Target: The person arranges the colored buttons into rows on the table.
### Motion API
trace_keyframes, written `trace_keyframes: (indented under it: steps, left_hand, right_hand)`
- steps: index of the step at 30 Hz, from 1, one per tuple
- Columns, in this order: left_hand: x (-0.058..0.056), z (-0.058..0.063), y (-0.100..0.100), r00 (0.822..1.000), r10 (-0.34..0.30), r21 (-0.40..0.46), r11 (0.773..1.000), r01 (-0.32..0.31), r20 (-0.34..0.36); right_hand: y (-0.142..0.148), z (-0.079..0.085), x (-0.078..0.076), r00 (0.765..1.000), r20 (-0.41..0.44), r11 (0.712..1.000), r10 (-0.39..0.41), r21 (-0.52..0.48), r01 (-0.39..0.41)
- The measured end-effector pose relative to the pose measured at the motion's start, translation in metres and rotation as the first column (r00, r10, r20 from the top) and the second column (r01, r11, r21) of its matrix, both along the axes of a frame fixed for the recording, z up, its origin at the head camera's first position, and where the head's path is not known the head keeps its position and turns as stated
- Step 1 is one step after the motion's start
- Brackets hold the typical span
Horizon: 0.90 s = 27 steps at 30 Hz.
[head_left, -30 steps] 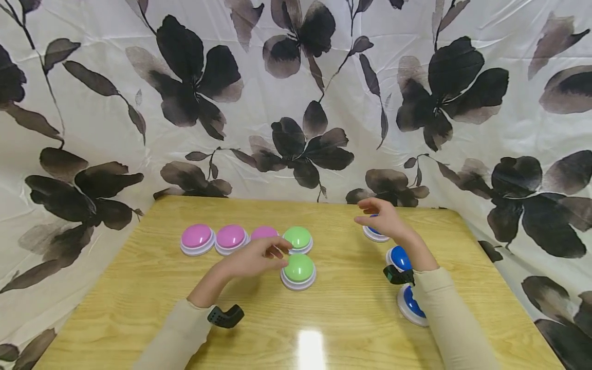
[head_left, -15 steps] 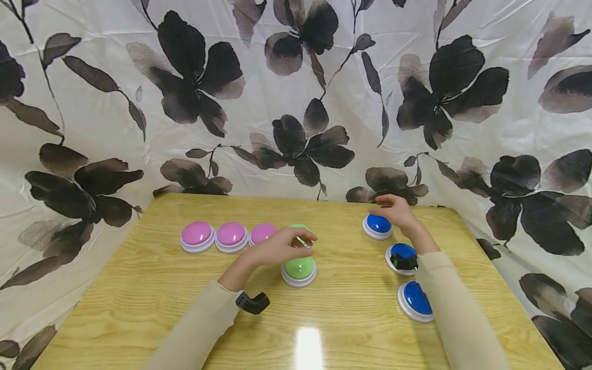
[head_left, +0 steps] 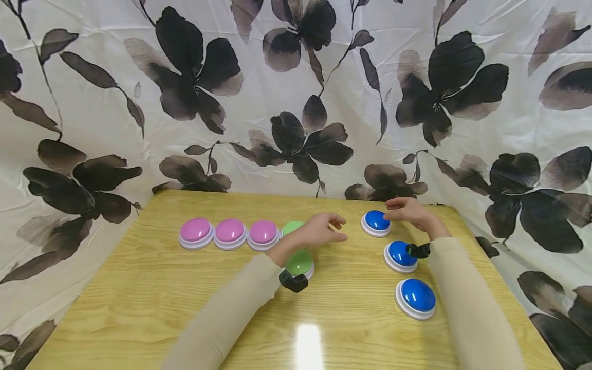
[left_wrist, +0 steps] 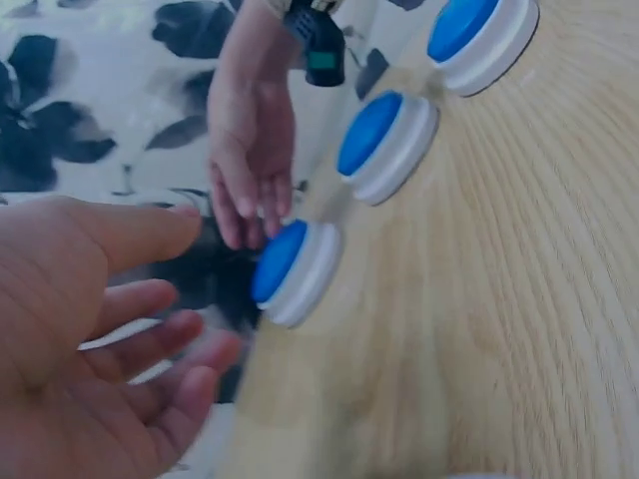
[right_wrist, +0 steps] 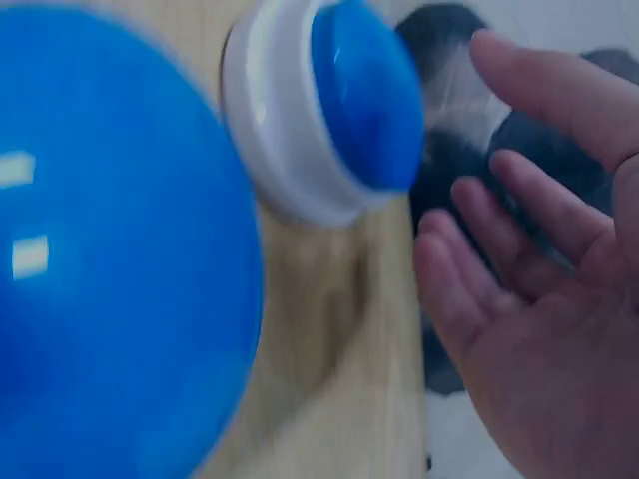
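Note:
My left hand (head_left: 319, 229) hovers over the two green dome buttons, its fingers loosely bent and nothing in them. It partly covers the back green button (head_left: 291, 226) and, with the wrist, the front green button (head_left: 299, 262). Just right of the back blue button (head_left: 375, 221) is my right hand (head_left: 410, 213), fingers relaxed and holding nothing, its fingertips close to the dome's side. The right wrist view has that same blue dome (right_wrist: 367, 95) beside the spread fingers. Nearer me are the middle blue button (head_left: 401, 254) and the front blue button (head_left: 418, 295).
Three pink buttons (head_left: 229, 230) on white bases stand in a row left of the green ones. The wooden table (head_left: 139, 298) ends at a floral cloth (head_left: 296, 92) behind and at the sides. Each wrist wears a black band device (head_left: 293, 281).
My left hand has moved right, from beside the green buttons to above and past them. My right hand has shifted right, off the back blue button, leaving the blue buttons less covered.

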<state>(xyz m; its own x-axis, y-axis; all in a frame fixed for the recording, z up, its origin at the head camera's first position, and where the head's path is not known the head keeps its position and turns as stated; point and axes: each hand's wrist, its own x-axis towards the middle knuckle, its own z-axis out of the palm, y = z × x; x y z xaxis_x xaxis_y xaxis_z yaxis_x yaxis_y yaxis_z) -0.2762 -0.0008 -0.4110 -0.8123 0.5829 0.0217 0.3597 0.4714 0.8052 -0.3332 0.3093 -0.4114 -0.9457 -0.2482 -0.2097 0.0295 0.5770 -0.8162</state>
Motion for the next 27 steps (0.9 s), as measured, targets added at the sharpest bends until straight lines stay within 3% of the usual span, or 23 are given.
trace_keyframes:
  steps: [6,12,18,27]
  left_hand:
    - [-0.023,-0.023,0.03,0.997,0.078,0.074,0.994,-0.08,0.027]
    - [-0.04,-0.043,0.059,0.99,0.142,0.029,0.989,-0.142,0.018]
    - [-0.051,-0.054,0.082,0.981,0.196,-0.038,0.98,-0.196,-0.005]
    - [-0.066,-0.063,0.104,0.974,0.212,-0.084,0.972,-0.218,-0.074]
  right_hand:
    - [0.014,-0.01,-0.004,0.998,0.043,0.999,0.048,-0.023,-0.047]
    - [0.025,-0.016,-0.009,0.996,0.043,0.996,0.074,0.041,-0.075]
    - [0.033,-0.021,-0.017,0.987,0.056,0.985,0.153,0.075,-0.157]
    - [0.033,-0.026,-0.027,0.973,0.068,0.968,0.222,0.103,-0.228]
